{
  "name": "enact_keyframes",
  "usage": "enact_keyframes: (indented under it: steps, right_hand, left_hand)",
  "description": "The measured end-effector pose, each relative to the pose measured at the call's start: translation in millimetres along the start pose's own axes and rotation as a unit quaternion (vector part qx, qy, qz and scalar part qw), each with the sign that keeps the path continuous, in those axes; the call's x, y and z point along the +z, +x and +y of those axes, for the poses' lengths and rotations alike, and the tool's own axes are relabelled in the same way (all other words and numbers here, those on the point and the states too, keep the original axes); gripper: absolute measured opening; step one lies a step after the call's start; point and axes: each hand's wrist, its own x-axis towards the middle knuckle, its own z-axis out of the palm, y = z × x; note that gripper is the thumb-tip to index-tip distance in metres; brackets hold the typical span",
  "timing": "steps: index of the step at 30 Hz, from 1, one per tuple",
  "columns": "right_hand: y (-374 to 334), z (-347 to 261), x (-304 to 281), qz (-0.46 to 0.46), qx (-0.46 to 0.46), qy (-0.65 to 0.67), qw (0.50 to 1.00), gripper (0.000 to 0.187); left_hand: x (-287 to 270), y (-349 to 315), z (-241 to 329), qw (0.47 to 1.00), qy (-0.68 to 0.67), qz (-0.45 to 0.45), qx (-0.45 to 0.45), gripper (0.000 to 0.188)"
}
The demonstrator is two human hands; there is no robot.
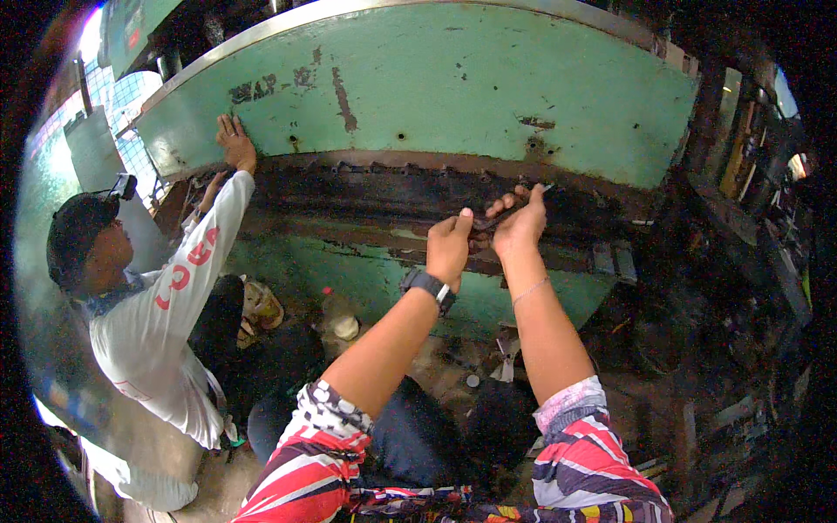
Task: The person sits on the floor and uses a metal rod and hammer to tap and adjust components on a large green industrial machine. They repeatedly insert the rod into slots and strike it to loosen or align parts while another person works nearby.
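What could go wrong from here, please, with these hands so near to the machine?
Pinching: the bare left hand and right hand are at the dark strip below the upper green panel; if the panel moved, fingers might be caught.
Snagging: the wristwatch and thin bracelet could hook on an edge.
Crossed movements: a co-worker's hand appears to rest on that panel and might push unexpectedly.

The left hand (448, 250) and right hand (520, 227) hid most of a dark, narrow object (486, 225), its kind unclear. The lower edge cut off the patterned shirt (307, 458); a co-worker's white sleeve (174, 292) partly hid their farther arm (210, 193).
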Motion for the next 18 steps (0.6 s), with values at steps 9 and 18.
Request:
enact_keyframes:
  steps: [9,18]
  right_hand:
    - [87.4,-27.0,20.3,0.054,-0.148,0.006,0.987,0.044]
    - [111.6,-22.0,25.7,0.119,-0.202,-0.019,0.972,0.046]
  left_hand:
    - [53.5,76.8,-26.3,0.946,-0.255,-0.062,-0.191,0.024]
    - [59.7,108.5,-34.4,0.949,-0.209,-0.043,-0.233,0.025]
